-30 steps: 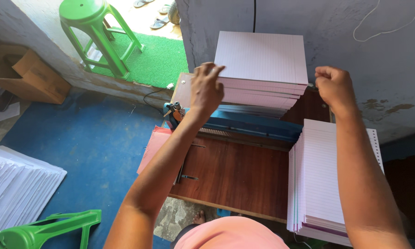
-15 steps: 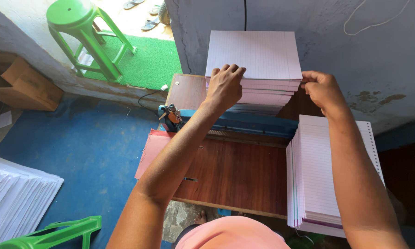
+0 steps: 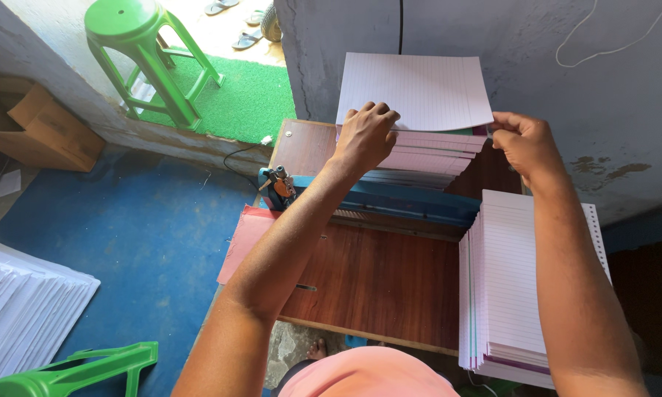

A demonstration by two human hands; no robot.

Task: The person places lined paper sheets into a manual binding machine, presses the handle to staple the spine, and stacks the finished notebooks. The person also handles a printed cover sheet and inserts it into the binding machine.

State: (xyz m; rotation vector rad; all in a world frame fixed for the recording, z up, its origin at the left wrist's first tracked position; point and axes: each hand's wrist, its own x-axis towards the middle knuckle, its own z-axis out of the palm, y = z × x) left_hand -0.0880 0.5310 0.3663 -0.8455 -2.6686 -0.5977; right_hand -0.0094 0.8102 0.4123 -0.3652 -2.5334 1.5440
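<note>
Head view: left hand (image 3: 365, 137) and right hand (image 3: 524, 145) are gripping the far paper stack (image 3: 417, 117) by its sides; uneven lifting could be fanning sheets askew onto the desk (image 3: 379, 283).

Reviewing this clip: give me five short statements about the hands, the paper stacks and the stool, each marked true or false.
1. The left hand rests on the stack of lined sheets against the wall. True.
2. The right hand holds a pair of scissors. False: it grips the right edge of that same stack.
3. A second stack of ruled paper lies on the wooden table under the right forearm. True.
4. The stool is red. False: it is green.
5. The floor is blue. True.
</note>
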